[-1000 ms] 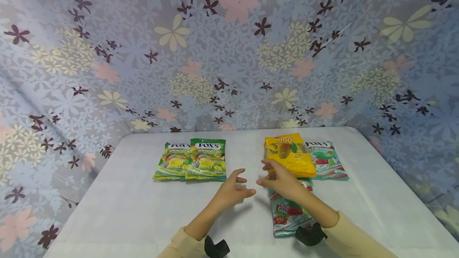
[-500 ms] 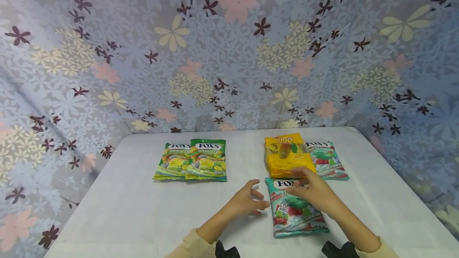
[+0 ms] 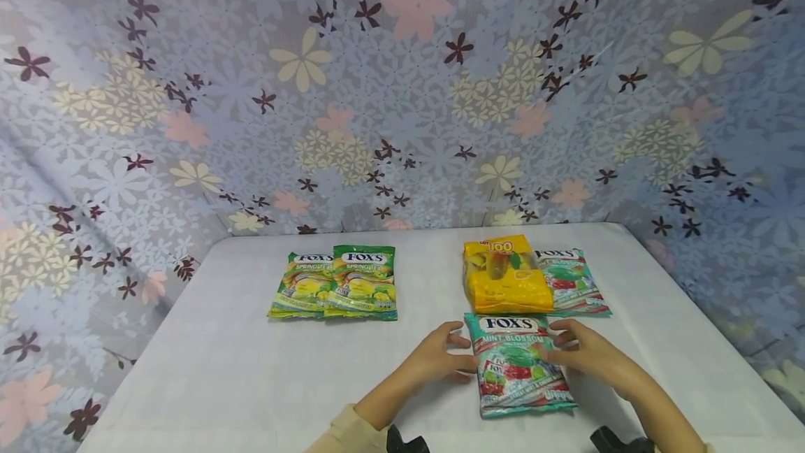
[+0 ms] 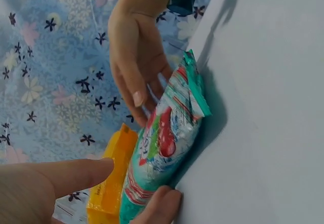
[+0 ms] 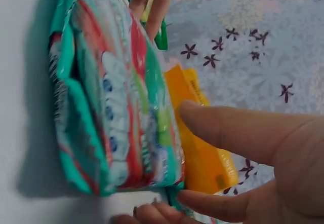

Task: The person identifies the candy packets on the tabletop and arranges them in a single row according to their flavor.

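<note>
A teal-and-red Fox's Mint Blossom candy bag (image 3: 522,369) lies face up on the table, nearest to me. My left hand (image 3: 437,356) is at its left edge, fingers parted and relaxed; in the left wrist view one fingertip (image 4: 167,201) meets the bag's lower side, though how firmly is unclear. On the opposite side my right hand (image 3: 591,355) reaches around the right edge with thumb and fingers spread. In the right wrist view its thumb (image 5: 202,117) stands apart from the bag. Neither hand visibly grips it.
Just behind lies a yellow Lot 100 candy bag (image 3: 509,289), overlapping a second Mint Blossom bag (image 3: 575,285) at its right. Two green Fox's Spring Tea bags (image 3: 363,285) overlap at the back left. A flowered cloth (image 3: 377,103) hangs behind the white table (image 3: 251,383).
My right hand has moved from over the yellow bag, right and nearer, to the Mint Blossom bag's right edge. My left hand has moved right to its left edge. The bags stay put.
</note>
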### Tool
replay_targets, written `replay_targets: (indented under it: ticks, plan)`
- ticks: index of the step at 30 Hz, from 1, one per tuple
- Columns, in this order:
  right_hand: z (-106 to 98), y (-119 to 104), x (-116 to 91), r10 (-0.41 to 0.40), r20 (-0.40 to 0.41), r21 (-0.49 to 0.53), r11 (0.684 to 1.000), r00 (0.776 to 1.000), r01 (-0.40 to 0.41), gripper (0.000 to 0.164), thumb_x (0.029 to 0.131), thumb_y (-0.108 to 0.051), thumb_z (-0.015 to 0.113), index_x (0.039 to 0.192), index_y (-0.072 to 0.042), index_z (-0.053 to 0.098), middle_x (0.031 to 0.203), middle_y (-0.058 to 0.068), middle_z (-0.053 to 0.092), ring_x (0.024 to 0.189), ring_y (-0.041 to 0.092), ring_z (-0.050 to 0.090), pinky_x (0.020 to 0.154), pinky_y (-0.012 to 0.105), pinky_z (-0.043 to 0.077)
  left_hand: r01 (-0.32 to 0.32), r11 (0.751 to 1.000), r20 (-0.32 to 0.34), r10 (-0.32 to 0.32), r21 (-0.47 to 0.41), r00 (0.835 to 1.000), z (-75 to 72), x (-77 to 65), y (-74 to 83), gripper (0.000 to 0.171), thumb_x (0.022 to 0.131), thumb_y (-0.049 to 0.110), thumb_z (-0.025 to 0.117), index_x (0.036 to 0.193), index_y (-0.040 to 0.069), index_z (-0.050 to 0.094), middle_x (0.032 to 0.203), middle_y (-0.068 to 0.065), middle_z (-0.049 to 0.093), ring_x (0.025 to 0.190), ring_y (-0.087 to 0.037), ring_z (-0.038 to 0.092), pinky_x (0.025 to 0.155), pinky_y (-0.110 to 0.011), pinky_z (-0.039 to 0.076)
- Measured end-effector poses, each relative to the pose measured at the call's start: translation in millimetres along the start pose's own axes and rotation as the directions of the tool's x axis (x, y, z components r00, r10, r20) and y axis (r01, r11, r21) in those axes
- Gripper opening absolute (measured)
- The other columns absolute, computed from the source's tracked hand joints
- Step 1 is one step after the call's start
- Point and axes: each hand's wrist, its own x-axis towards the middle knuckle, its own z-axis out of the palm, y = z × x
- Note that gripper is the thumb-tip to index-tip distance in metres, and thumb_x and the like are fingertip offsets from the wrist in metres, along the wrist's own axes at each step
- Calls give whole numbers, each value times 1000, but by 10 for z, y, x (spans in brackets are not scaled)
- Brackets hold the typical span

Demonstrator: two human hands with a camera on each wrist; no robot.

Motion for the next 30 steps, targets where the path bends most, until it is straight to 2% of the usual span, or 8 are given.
replay_targets:
  ticks: [6, 13, 19, 26, 30]
  plan:
    - [14, 75, 40, 48, 59, 37, 998, 997, -50, 80, 87, -37, 71, 137, 15, 35, 114, 19, 55, 100, 31, 57, 73, 42, 52, 17, 1000, 5, -17, -22, 1000, 21, 1, -24, 67, 84, 0, 72, 142, -6, 38, 106, -9, 63, 81, -26, 68, 69, -36, 57]
    - [-13, 134, 70, 98, 128, 113, 987, 987, -113, 81, 89, -37, 70, 140, 14, 33, 120, 23, 53, 100, 30, 58, 74, 42, 54, 40, 998, 42, -38, -58, 998, 47, 25, -44, 58, 87, -2, 68, 139, -9, 43, 102, -7, 62, 82, -23, 68, 69, -35, 57]
    - [-3, 153, 90, 137, 139, 123, 980, 981, -154, 80, 88, -34, 71, 141, 13, 33, 119, 20, 53, 98, 28, 55, 75, 43, 53, 45, 996, 57, -40, -81, 998, 67, 23, -56, 55, 86, -4, 68, 137, -9, 47, 102, -7, 61, 83, -22, 67, 68, -35, 57]
    - [-7, 188, 66, 79, 194, 209, 970, 978, -120, 82, 87, -22, 72, 143, 12, 24, 126, 28, 43, 98, 29, 55, 77, 43, 52, 43, 993, 62, -36, -107, 997, 79, 16, -43, 55, 83, -8, 70, 133, -5, 46, 101, -11, 58, 81, -24, 65, 67, -38, 57]
    - [-21, 205, 56, 44, 234, 211, 973, 971, -95, 84, 87, -20, 72, 146, 7, 18, 128, 30, 41, 104, 33, 52, 82, 47, 50, 37, 991, 59, -29, -129, 998, 91, 9, -34, 54, 82, -12, 69, 129, -2, 45, 101, -13, 56, 81, -26, 65, 67, -40, 57]
